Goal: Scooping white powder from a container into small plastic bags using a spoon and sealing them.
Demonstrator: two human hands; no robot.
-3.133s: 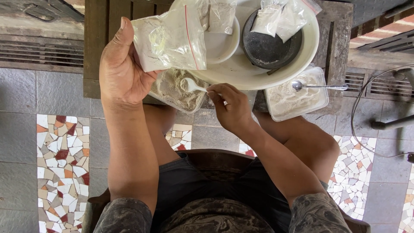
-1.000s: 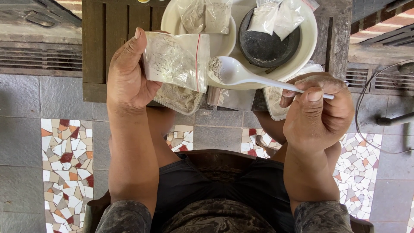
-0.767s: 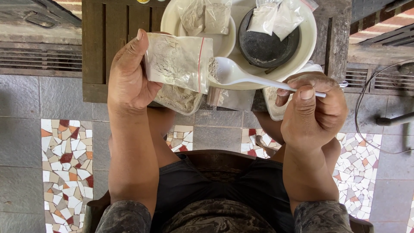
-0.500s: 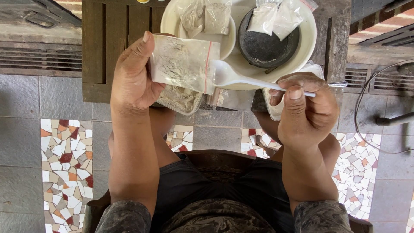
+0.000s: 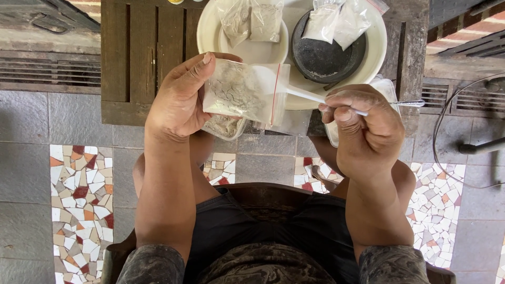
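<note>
Spoon (image 5: 294, 92) now pushed into the bag (image 5: 243, 93), bowl end inside. Left hand (image 5: 176, 102) pinching the bag by its edge, mouth facing right for filling. Right hand (image 5: 368, 129) closed round the spoon handle. Beyond, on the surface (image 5: 131, 52): white tray (image 5: 381, 42), more packets (image 5: 336, 21), dark dish (image 5: 326, 55).

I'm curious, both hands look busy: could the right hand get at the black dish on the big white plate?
Probably yes. The black dish lies just beyond the right hand with nothing between, though that hand holds a white spoon and two small bags rest on the dish.
</note>
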